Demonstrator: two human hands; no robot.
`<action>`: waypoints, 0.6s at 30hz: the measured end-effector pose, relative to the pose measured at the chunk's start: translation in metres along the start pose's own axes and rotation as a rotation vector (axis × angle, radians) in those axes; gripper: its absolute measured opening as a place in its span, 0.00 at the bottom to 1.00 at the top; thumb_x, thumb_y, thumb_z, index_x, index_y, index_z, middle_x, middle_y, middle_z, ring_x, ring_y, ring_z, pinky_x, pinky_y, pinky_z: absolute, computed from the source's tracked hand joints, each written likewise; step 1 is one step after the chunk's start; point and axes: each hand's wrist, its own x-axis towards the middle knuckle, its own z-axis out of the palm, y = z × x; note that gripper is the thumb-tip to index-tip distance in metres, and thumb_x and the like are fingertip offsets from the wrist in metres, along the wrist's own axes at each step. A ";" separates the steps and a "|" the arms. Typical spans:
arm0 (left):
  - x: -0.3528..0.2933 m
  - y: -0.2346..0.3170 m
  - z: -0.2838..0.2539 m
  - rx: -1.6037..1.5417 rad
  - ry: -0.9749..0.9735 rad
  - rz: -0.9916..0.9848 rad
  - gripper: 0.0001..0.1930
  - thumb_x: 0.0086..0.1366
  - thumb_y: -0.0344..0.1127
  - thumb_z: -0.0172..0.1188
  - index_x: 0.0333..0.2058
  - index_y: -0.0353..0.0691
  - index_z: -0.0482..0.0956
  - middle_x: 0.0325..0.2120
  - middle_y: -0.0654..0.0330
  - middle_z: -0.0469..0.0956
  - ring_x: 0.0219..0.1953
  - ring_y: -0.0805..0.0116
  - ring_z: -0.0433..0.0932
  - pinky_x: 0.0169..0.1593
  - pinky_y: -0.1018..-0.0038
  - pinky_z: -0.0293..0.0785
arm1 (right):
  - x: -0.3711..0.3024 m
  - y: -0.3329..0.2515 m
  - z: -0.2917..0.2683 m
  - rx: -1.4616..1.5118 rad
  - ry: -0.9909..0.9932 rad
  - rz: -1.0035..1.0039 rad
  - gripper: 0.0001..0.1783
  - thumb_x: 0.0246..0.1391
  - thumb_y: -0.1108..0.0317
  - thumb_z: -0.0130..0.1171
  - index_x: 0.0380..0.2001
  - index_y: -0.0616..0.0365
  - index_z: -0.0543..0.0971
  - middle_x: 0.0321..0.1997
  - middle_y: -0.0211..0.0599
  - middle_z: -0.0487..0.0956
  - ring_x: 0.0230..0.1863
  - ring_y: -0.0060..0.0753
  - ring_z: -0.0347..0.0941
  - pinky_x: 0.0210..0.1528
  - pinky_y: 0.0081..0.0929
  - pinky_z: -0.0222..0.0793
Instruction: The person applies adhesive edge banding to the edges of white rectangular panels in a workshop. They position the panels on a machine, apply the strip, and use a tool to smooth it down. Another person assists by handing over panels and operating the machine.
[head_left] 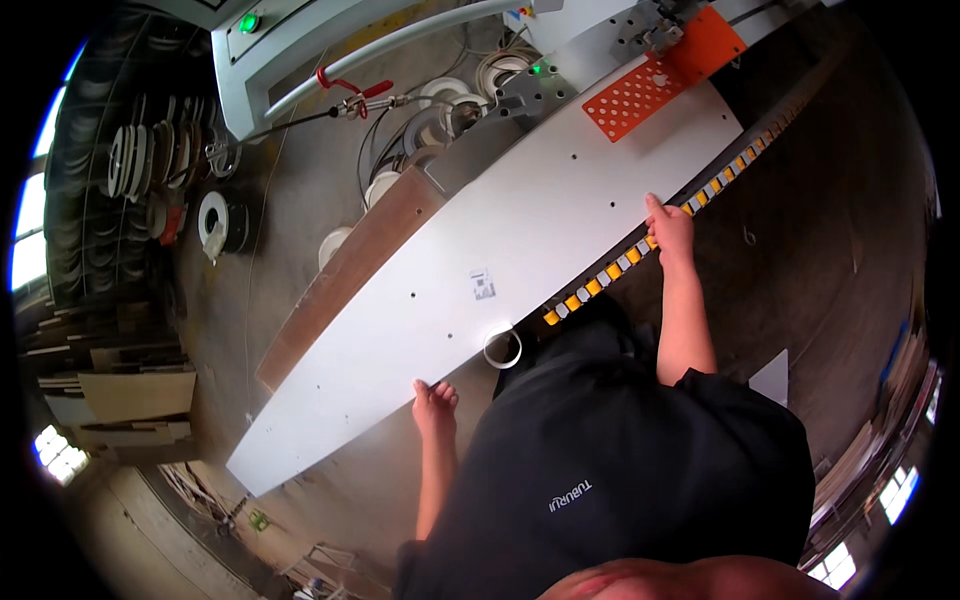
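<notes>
White board slants from lower left up to the orange guard, alongside a brown slab. The left hand pinches its near edge, fingers curled in; the right hand grips that edge by the yellow rollers, thumb on top, fingers closed.

Rolls of banding lined up in a row at the left, and a white-faced roll stood near them on the concrete floor. Below these, a beige board stood among other boards, while a bright window showed at the left edge. At the lower right, long planks were stacked near another window.
</notes>
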 end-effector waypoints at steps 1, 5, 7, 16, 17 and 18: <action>0.003 -0.005 0.004 -0.002 0.003 0.001 0.20 0.77 0.56 0.52 0.37 0.44 0.66 0.24 0.63 0.65 0.26 0.67 0.66 0.30 0.70 0.64 | 0.010 -0.003 -0.006 -0.036 0.002 -0.006 0.26 0.61 0.49 0.69 0.19 0.58 0.75 0.18 0.27 0.72 0.16 0.16 0.64 0.18 0.20 0.58; 0.003 -0.021 0.036 0.068 0.120 0.006 0.22 0.76 0.57 0.54 0.36 0.43 0.68 0.24 0.58 0.72 0.25 0.65 0.72 0.30 0.71 0.69 | 0.040 -0.011 -0.025 -0.048 0.036 -0.034 0.27 0.59 0.48 0.71 0.18 0.56 0.73 0.17 0.25 0.72 0.16 0.16 0.62 0.18 0.19 0.56; -0.001 -0.027 0.059 0.125 0.179 -0.002 0.22 0.75 0.58 0.55 0.35 0.43 0.68 0.24 0.57 0.74 0.24 0.64 0.74 0.30 0.71 0.71 | 0.057 -0.014 -0.035 -0.050 0.031 -0.035 0.27 0.60 0.48 0.70 0.18 0.56 0.74 0.17 0.25 0.72 0.16 0.16 0.63 0.19 0.19 0.57; 0.001 -0.054 0.114 0.265 -0.001 -0.079 0.25 0.75 0.59 0.55 0.40 0.38 0.77 0.24 0.62 0.76 0.25 0.68 0.73 0.32 0.71 0.71 | 0.026 -0.026 -0.049 -0.711 0.226 -0.455 0.23 0.58 0.42 0.65 0.34 0.52 0.85 0.30 0.37 0.84 0.33 0.44 0.82 0.37 0.40 0.74; -0.001 -0.056 0.110 0.251 -0.025 -0.072 0.24 0.75 0.58 0.55 0.40 0.38 0.77 0.24 0.62 0.76 0.25 0.68 0.73 0.32 0.71 0.71 | -0.011 -0.027 -0.035 -0.690 0.143 -0.486 0.19 0.58 0.46 0.68 0.35 0.51 0.85 0.29 0.35 0.84 0.35 0.43 0.82 0.35 0.38 0.73; 0.000 -0.057 0.108 0.238 -0.057 -0.061 0.23 0.75 0.57 0.54 0.40 0.38 0.77 0.24 0.62 0.76 0.26 0.69 0.73 0.32 0.71 0.71 | -0.048 -0.021 -0.022 -0.656 -0.018 -0.681 0.19 0.55 0.46 0.70 0.35 0.50 0.86 0.31 0.33 0.84 0.37 0.41 0.81 0.38 0.38 0.73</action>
